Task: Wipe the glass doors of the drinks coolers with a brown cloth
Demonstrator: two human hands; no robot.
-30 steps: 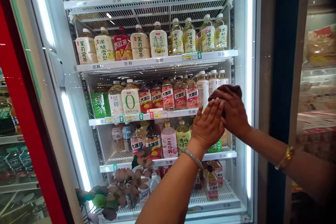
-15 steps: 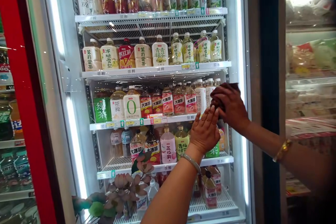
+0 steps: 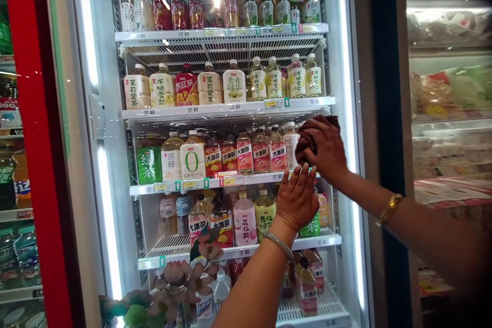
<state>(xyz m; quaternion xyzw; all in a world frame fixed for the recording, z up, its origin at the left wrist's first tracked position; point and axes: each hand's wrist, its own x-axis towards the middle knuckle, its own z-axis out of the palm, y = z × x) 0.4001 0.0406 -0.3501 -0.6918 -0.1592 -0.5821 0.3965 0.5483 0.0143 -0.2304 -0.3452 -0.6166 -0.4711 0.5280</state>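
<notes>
My right hand point(image 3: 326, 151) is closed round a dark brown cloth point(image 3: 306, 146) and presses it to the glass door point(image 3: 230, 122) of a lit drinks cooler. Just below and left of it, my left hand point(image 3: 298, 200) lies on the glass with its fingers stretched out and nothing in it. A grey-green bangle point(image 3: 280, 245) circles the left wrist, and a gold bracelet point(image 3: 391, 208) the right. Behind the glass, rows of tea bottles point(image 3: 245, 219) stand on white shelves. Both hands hide some bottles at the right of the middle shelves.
A red upright frame point(image 3: 33, 138) and more shelved drinks are at the left. Flower decorations point(image 3: 184, 282) show on the lower left of the glass. To the right, past a dark door frame point(image 3: 388, 113), another cooler holds bagged goods point(image 3: 442, 95).
The view has shifted slightly. My right hand and the cloth have moved a little to the left over the glass, while my left hand rests near the same shelf edge.
</notes>
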